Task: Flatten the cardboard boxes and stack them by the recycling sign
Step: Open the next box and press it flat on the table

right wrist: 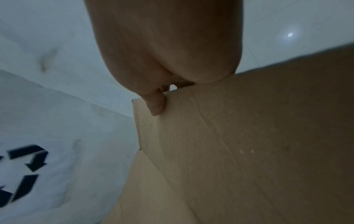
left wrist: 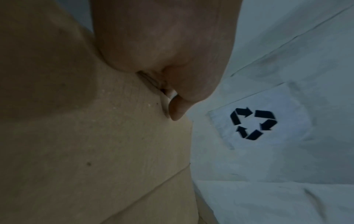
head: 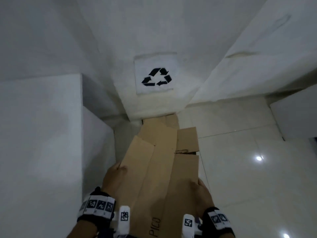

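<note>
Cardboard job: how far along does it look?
Well along. Flattened cardboard already lies on the floor below the recycling sign. Left hand and right hand grip another flattened box by its edges. It looks unplaced; laying it on the stack remains. More boxes are not visible.

Left hand (head: 113,176) and right hand (head: 203,194) grip, thumbs on top.
</note>
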Demonstrator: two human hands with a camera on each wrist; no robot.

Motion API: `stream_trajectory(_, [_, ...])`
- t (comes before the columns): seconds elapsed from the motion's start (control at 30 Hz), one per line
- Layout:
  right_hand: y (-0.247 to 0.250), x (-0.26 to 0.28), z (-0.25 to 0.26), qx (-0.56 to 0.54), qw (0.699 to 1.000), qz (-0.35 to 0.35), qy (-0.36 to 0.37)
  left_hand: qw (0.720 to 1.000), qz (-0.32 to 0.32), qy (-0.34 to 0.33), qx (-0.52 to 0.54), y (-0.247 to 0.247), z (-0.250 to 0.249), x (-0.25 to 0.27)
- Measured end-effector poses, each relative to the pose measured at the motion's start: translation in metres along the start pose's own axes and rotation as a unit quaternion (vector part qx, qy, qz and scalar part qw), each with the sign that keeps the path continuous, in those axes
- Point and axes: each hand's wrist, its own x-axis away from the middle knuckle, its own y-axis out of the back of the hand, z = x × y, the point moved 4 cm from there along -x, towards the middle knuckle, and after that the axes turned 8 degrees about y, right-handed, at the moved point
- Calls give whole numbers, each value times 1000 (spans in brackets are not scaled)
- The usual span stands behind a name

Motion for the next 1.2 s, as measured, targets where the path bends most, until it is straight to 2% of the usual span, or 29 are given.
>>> stream_trajectory(0.1, [10,-47,5,88,995,56,3,998,-32,40,20,-35,34,-25])
stream_trajectory(0.2, [19,-96,12,135,988,68,27,998,-34,57,-4,-79,55,-50])
stream_trajectory(0.3, [28,-159,4,137,988,57,32,997,-31,71,5,-125,74,-87])
stream_trajectory(0.43, [31,-264,-26,179,983,40,29,996,-27,80,8,-186,97,-171])
stream_trajectory(0.57, [21,-376,-60,242,967,29,71,996,-29,82,2,-234,129,-264])
stream_trajectory(0.7, [6,-467,-99,236,969,-10,75,994,-82,74,1,-265,152,-341])
stream_trajectory(0.8, [-11,-521,-124,229,971,-3,70,991,-111,67,-13,-279,168,-388])
stream_trajectory(1.0, [-35,-594,-135,234,968,-9,87,989,-144,16,-3,-286,164,-449])
stream_trajectory(1.1, [-34,-608,-126,253,963,-20,93,994,-107,8,4,-291,152,-457])
stream_trajectory(1.2, [-30,-582,-105,252,964,-26,85,997,-66,32,1,-288,139,-441])
